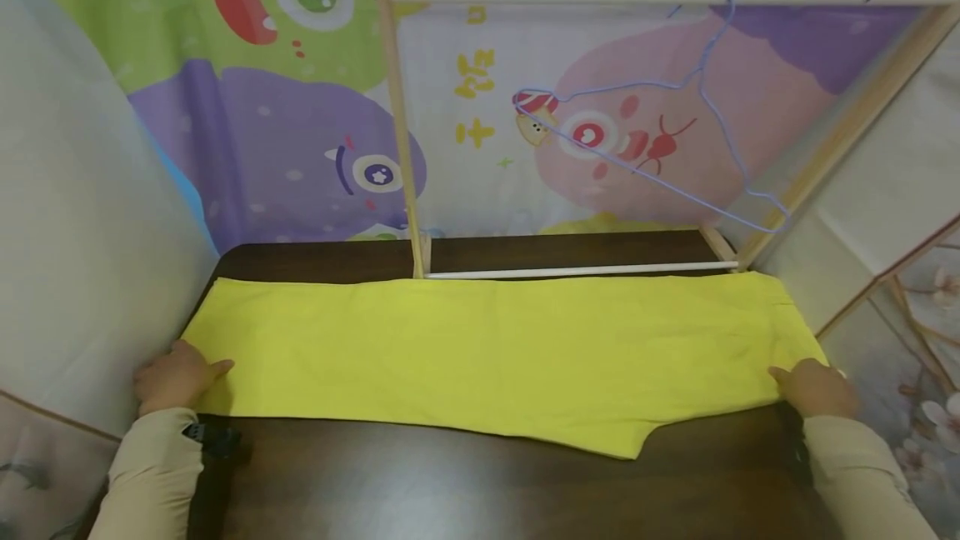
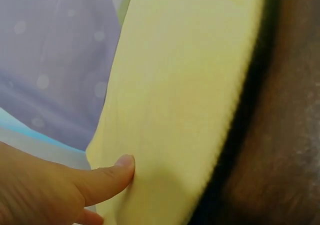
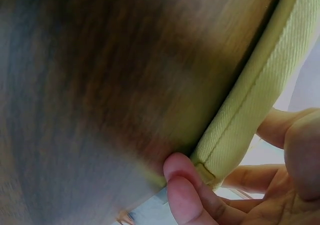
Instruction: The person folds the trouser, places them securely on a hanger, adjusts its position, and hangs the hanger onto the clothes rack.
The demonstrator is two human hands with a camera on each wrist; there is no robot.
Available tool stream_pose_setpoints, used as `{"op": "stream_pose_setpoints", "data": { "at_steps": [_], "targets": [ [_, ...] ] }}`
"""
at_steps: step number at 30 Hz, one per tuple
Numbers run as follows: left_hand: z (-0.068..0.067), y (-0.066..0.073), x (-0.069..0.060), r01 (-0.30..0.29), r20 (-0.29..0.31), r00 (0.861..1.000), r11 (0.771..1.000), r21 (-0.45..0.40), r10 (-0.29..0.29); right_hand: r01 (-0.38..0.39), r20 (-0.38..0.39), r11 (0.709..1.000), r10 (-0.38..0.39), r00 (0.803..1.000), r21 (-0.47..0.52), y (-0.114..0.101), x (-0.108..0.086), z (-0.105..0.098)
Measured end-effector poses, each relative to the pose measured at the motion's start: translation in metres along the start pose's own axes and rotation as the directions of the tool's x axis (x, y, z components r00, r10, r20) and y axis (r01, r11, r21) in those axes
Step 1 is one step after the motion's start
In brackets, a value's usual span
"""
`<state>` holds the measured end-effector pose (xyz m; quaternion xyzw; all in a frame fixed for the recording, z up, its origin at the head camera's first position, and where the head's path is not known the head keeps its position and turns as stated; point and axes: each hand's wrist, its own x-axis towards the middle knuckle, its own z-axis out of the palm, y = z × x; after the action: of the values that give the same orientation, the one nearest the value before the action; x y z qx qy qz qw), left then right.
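Yellow trousers, folded lengthwise, lie flat across the dark table with the leg ends at the left and the waist at the right. At the leg ends, my left hand pinches the cloth. In the left wrist view its thumb lies on top of the fabric, and most of its fingers are hidden. My right hand grips the waist end. The right wrist view shows its fingertips against the stitched edge of the trousers, close to the wooden surface.
Behind the trousers stands a wooden garment rack with a white top rail. A blue wire hanger hangs from it. The brown tabletop shows in front. Pale fabric panels flank both sides, and a cartoon curtain hangs behind.
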<state>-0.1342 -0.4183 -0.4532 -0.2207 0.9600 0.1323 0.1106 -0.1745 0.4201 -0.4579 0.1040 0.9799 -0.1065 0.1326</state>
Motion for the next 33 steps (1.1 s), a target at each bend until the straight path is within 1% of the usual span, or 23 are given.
{"op": "stream_pose_setpoints", "data": {
  "at_steps": [5,7,12,14,16,18,20,24,27,30,32,33],
  "targets": [
    [0.0032,0.0019,0.0014,-0.002,-0.074,0.997,1.0,-0.023,0.0,-0.008,-0.015,1.0,0.008,1.0,0.005,-0.0006,-0.0007,-0.0005],
    [0.0023,0.0019,0.0022,-0.015,-0.085,0.996,1.0,-0.017,0.013,-0.004,-0.007,1.0,0.004,1.0,0.006,-0.0006,-0.0015,-0.0005],
    [0.0002,0.0002,0.0005,-0.063,-0.078,0.995,0.998,0.016,0.064,0.011,0.008,1.0,-0.011,1.0,0.006,-0.0011,-0.0026,-0.0012],
    [0.0009,0.0007,-0.0016,-0.068,-0.096,0.993,0.998,0.013,0.069,0.009,0.013,1.0,-0.01,1.0,0.016,-0.0007,-0.0023,-0.0012],
    [0.0021,0.002,-0.0037,-0.066,-0.126,0.99,0.998,0.005,0.066,0.005,0.016,1.0,-0.006,1.0,0.026,-0.0001,-0.0023,-0.0006],
    [0.0025,0.003,-0.0052,-0.058,-0.139,0.989,0.998,-0.014,0.055,0.003,0.021,0.999,-0.003,1.0,0.033,0.0012,-0.0023,0.0003],
    [0.0017,0.0029,-0.0057,-0.051,-0.137,0.989,0.998,-0.027,0.046,0.003,0.019,1.0,-0.003,1.0,0.028,0.0017,-0.0016,0.0003],
    [-0.0015,0.0018,-0.0056,-0.031,-0.101,0.994,0.998,-0.045,0.027,-0.007,0.021,1.0,0.006,1.0,0.023,0.004,-0.0006,0.0018],
    [-0.0022,0.0012,-0.0054,0.008,-0.064,0.998,0.997,-0.073,-0.012,-0.018,0.023,0.999,0.018,1.0,0.03,0.0045,-0.0004,0.0022],
    [-0.0015,0.0005,-0.005,0.048,-0.035,0.998,0.993,-0.104,-0.052,-0.03,0.028,0.999,0.03,0.999,0.035,0.0033,-0.0006,0.0019],
    [-0.0018,0.0005,-0.0046,0.056,-0.036,0.998,0.992,-0.114,-0.06,-0.037,0.035,0.999,0.036,0.999,0.033,0.0021,-0.0009,0.0017],
    [-0.0018,0.0003,-0.0046,0.05,-0.047,0.997,0.992,-0.115,-0.056,-0.04,0.037,0.999,0.039,0.999,0.03,0.0015,-0.0011,0.0015]
  ]
}}
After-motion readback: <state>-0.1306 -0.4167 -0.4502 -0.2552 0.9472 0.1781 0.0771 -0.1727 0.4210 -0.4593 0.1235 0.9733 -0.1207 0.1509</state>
